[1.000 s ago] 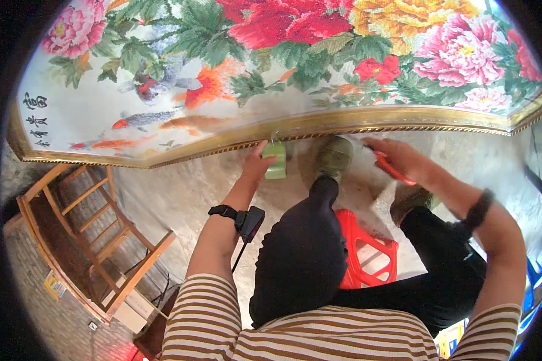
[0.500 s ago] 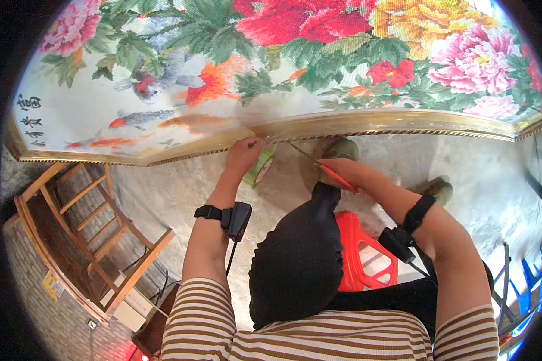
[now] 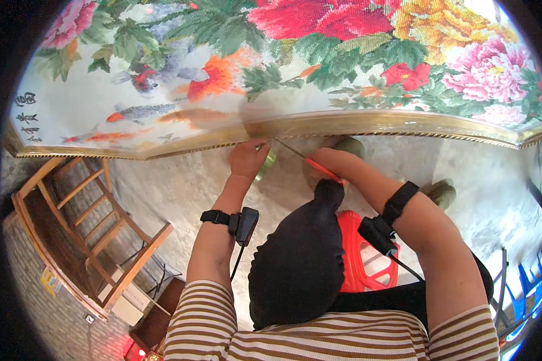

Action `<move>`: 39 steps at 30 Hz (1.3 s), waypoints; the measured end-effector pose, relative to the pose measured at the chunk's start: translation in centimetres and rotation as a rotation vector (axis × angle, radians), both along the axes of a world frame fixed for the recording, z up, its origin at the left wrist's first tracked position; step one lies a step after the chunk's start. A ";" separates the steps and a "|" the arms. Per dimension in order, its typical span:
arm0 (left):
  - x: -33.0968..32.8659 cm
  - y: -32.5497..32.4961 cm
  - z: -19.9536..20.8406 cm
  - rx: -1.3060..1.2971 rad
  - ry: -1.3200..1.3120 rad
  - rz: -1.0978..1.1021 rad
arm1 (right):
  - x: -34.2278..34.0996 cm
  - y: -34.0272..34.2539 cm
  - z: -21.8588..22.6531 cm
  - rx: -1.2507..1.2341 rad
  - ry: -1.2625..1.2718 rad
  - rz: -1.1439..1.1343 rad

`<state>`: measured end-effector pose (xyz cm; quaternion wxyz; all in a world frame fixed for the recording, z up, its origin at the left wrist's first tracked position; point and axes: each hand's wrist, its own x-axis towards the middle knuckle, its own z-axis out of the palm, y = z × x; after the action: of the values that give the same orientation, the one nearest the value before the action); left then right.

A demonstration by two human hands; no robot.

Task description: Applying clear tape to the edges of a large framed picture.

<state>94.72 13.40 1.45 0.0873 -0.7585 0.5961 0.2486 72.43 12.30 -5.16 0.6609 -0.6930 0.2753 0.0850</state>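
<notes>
Gripping a green roll [image 3: 267, 166], the left hand [image 3: 247, 159] is curled near the frame [image 3: 403, 124], while a red-handled tool [image 3: 321, 168] is clasped by the right hand [image 3: 332, 160].

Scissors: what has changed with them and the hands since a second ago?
The right hand carried the scissors left; their blades now point toward the left hand, near the frame. The green roll has tilted, now partly hidden behind the left hand. Neither was let go. The stool and chair stayed put.
</notes>
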 end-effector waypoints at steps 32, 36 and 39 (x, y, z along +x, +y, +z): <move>0.0 2.2 4.4 0.246 0.588 0.233 | -41.5 -0.5 16.4 -0.727 0.981 -0.058; -3.3 -1.0 8.4 0.062 0.650 0.071 | -50.5 9.2 17.5 -0.643 1.195 -0.375; -2.7 -2.6 9.7 -0.105 0.626 0.091 | -52.4 19.7 14.5 -0.665 1.240 -0.587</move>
<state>92.02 10.80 11.19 -0.1508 -0.6747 0.5714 0.4423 20.00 31.97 9.30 0.1369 -0.5794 0.7801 0.1922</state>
